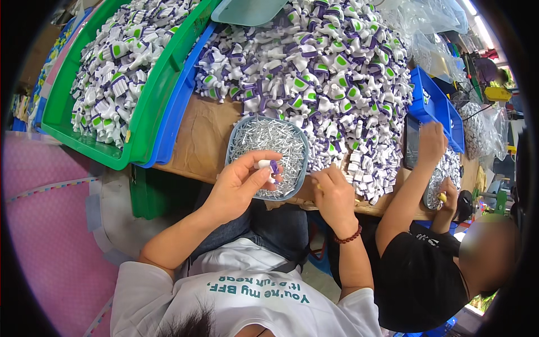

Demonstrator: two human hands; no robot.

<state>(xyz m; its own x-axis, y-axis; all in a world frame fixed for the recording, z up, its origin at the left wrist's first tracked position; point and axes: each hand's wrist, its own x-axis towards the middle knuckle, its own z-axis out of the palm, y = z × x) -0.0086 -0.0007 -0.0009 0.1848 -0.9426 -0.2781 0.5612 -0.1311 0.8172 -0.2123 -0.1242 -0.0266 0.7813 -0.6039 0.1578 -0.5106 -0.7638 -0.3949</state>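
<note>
Above a grey-blue tub (231, 147) of metal pins, my left hand (238, 188) pinches a small white-and-purple plastic part (273, 166) between thumb and fingers. The tub holds a heap of short silvery pins (269, 137). My right hand (334, 196), with a beaded bracelet at its wrist, is closed beside the tub's right side, at the edge of the parts pile. Its fingertips are pressed together, and what they hold, if anything, is hidden. A large pile of white, purple and green plastic parts (314, 67) spreads over the table beyond both hands.
A green crate (149, 101) full of similar parts stands at the left, beside a blue crate (175, 109). On the right, a co-worker in black (421, 275) works at the same table (193, 135). Blue bins (429, 104) sit beyond the co-worker's raised hand.
</note>
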